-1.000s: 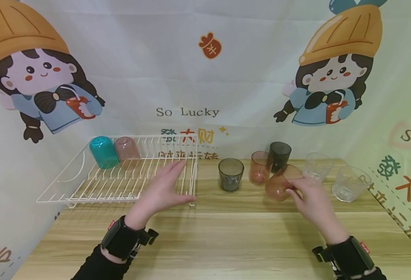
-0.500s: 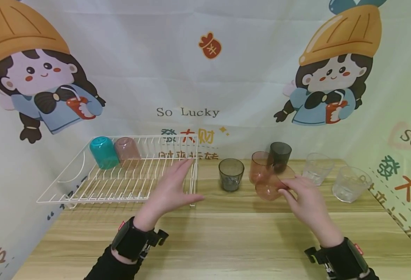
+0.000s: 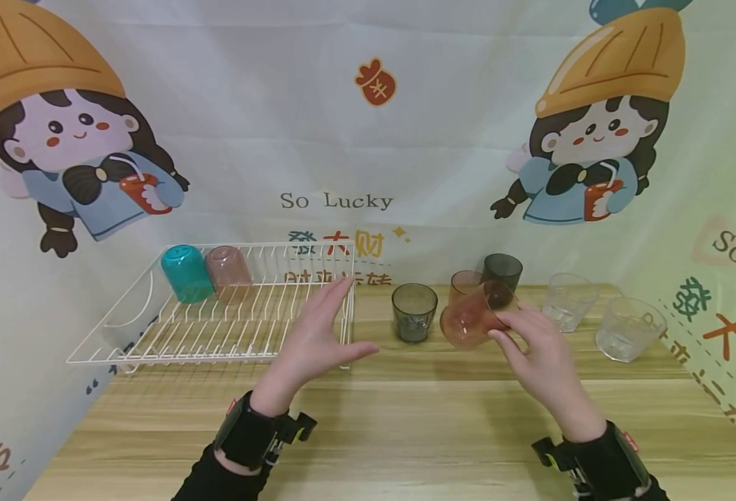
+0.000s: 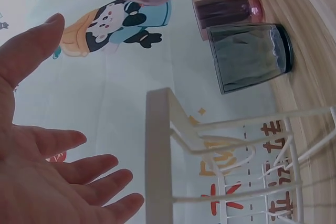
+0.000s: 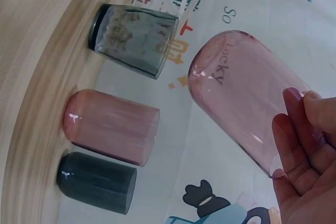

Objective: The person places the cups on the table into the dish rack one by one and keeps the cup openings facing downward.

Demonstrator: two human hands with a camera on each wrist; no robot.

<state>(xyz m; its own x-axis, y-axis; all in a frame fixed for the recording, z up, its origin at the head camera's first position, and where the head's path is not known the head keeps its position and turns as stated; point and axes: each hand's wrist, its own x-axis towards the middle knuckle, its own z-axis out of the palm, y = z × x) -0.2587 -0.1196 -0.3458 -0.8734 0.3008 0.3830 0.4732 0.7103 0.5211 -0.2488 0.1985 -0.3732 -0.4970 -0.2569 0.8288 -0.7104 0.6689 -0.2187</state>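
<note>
My right hand [image 3: 540, 348] pinches a clear pink glass [image 5: 241, 87] near its rim and holds it tilted, its base toward the left. In the head view the held glass overlaps another pink glass [image 3: 462, 285] that stands on the table beside a dark grey glass [image 5: 97, 182]. A smoky grey tumbler [image 3: 414, 313] stands to their left. My left hand [image 3: 318, 337] hovers at the right end of the white wire rack [image 3: 211, 358], fingers spread and holding nothing. Inside the rack, a teal glass [image 3: 188, 275] and a pink glass [image 3: 229, 270] sit upside down.
Two clear tumblers stand at the right, one farther back [image 3: 568, 303] and one nearer [image 3: 629, 330]. A printed cloth [image 3: 443, 160] hangs behind the wooden table [image 3: 418, 431] and along its sides.
My right hand has lifted the pink glass and carried it left, tilting it further. My left hand has moved right along the rack, fingers still spread.
</note>
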